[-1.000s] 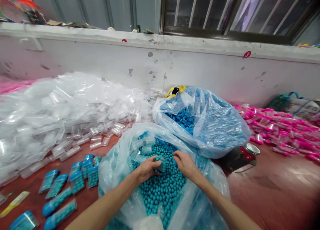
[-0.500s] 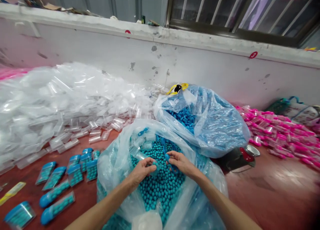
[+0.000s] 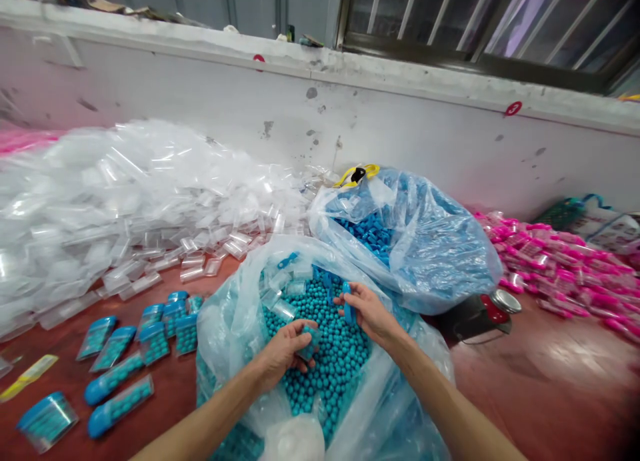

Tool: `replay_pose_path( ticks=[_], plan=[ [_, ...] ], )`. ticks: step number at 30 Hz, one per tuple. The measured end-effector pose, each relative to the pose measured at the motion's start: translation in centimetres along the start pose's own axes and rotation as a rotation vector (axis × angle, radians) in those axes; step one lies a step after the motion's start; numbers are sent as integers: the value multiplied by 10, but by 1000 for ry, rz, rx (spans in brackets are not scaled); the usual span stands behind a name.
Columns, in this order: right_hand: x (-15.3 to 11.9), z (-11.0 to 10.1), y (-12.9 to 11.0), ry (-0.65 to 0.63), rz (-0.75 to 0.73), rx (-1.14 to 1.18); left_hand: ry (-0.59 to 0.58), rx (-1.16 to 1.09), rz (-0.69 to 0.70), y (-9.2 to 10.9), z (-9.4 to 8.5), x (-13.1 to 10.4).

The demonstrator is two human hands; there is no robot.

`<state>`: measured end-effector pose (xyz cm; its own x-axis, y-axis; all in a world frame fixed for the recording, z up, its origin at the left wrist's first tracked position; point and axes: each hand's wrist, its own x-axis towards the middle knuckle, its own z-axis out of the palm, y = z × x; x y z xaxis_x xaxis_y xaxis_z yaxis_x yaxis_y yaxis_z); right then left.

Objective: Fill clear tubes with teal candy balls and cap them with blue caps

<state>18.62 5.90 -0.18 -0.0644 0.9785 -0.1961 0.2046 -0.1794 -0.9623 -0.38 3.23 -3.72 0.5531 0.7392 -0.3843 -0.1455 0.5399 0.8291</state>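
Note:
My left hand (image 3: 284, 351) is closed around a small clear container (image 3: 311, 341) with teal beads in it. Between the fingers of my right hand (image 3: 371, 315) is a blue cap (image 3: 347, 299), held upright and apart from the container. Both hands are over a translucent plastic bag (image 3: 225, 324) full of teal beads (image 3: 323, 387). Some clear empty containers (image 3: 284, 310) and several blue caps (image 3: 327, 282) lie on the beads at the far side of the bag.
Left of the bag, bead-filled containers with blue caps (image 3: 155, 341) lie on the red surface (image 3: 555, 387). A large heap of clear containers (image 3: 150, 201) is behind them. A blue bag (image 3: 440, 247) holds more blue caps. Pink items (image 3: 560, 267) are piled at right, near a dark canister (image 3: 475, 317).
My right hand has moved right and up with the blue cap, away from my left hand. The left hand has turned slightly, so the bead-filled container shows more clearly.

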Motion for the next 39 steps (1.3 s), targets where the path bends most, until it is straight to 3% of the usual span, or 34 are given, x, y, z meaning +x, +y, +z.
replay_pose_path(
  ticks=[6,10,15,21,33,36,39],
  plan=[
    [-7,-5,15,150,-138,-516,-142,-39,6,2,-4,-4],
    [-17,-4,12,19,-380,-1098,-151,-75,4,4,-8,-7],
    [-11,-3,19,-5,-336,-1425,-69,17,-21,4,-5,-8],
    [-11,-2,33,0,-317,-1435,10,155,-26,-2,1,-1],
    [-12,17,24,9,-290,-1441,70,156,-5,-7,0,2],
    [-29,29,17,-60,-337,-1364,80,123,22,-6,2,2],
    [-42,34,14,-160,-438,-1112,56,91,75,-5,3,0]
  ],
)
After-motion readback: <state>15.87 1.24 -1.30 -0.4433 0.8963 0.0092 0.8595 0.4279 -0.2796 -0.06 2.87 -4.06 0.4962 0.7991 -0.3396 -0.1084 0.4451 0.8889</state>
